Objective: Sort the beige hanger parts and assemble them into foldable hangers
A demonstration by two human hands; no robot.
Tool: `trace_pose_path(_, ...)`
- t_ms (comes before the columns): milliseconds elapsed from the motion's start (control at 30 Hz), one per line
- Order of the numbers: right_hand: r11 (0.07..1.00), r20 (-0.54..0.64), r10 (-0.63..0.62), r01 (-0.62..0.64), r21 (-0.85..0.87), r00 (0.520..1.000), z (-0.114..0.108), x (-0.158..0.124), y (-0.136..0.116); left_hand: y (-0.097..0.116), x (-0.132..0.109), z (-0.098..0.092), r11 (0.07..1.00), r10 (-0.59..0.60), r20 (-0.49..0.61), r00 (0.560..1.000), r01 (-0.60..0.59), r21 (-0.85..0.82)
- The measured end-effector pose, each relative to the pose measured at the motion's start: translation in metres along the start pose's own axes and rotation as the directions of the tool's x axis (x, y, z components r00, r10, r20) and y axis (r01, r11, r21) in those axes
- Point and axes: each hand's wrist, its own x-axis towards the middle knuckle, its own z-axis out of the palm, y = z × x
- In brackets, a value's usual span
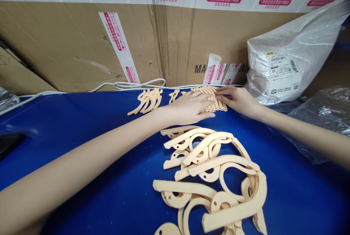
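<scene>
Both my hands reach to the far side of a blue table (82, 129). My left hand (188, 108) lies flat, fingers stretched out, on a neat row of peach-coloured flat rubber pieces (212, 98). My right hand (237, 100) rests against the right end of that same row, fingers extended and touching the pieces. A smaller bunch of the same pieces (147, 101) lies just left of the row. A loose heap of curved peach pieces (213, 169) sits nearer to me, between my forearms.
A large taped cardboard box (82, 38) stands along the table's far edge. White cables (131, 83) run along its base. A white plastic bag with a label (284, 63) sits at the right, with clear plastic wrap (328, 111) beside it.
</scene>
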Motion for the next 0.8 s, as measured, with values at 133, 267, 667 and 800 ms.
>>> trace_pose_path(133,1.0,0.007,0.008,-0.008,0.017,1.0,0.0,-0.002,0.002,0.0,0.016,0.011,0.998,0.061,0.027,0.998,-0.06,-0.019)
trace_pose_path(267,0.998,0.01,0.024,-0.025,0.063,1.0,0.001,-0.003,0.004,-0.006,0.02,0.02,0.994,0.106,0.014,0.994,-0.105,-0.039)
trace_pose_path(667,0.992,0.002,0.073,-0.073,0.102,0.997,0.005,-0.009,-0.007,-0.012,0.013,0.019,0.981,0.158,-0.017,0.987,-0.159,-0.108)
trace_pose_path(800,0.991,0.019,0.093,-0.094,0.093,0.996,0.003,-0.012,-0.01,-0.012,0.011,0.021,0.984,0.128,-0.026,0.991,-0.13,-0.121)
